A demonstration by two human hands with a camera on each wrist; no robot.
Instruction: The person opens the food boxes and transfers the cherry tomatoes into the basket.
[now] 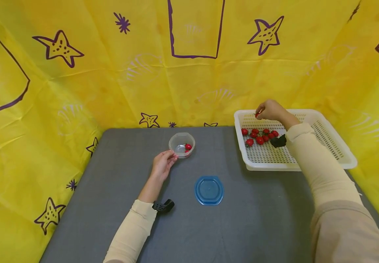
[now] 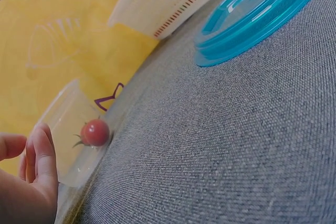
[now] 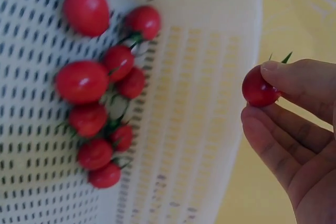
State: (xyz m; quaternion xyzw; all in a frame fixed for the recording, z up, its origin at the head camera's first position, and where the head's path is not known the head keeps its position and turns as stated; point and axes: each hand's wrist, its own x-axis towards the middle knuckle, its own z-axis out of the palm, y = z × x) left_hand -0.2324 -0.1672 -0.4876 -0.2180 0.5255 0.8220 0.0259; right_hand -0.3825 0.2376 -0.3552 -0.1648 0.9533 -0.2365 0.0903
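Observation:
My right hand (image 1: 271,110) pinches a red cherry tomato (image 3: 260,86) between thumb and fingertips, over the far left rim of a white perforated basket (image 1: 273,167). Several more cherry tomatoes (image 3: 82,82), some joined on green stems, lie in the basket. Toward the middle of the table, my left hand (image 1: 163,165) holds the near-left rim of a small clear plastic container (image 1: 176,140) with its thumb and fingers. Inside that container lie red cherry tomatoes (image 2: 95,132). A blue lid (image 1: 209,190) rests flat on the table, nearer to me than the container.
A grey cloth-covered table (image 1: 242,219) carries everything. Yellow printed fabric (image 1: 189,91) hangs along the back and both sides, close behind the basket. My right forearm (image 1: 321,171) passes over the basket's near edge.

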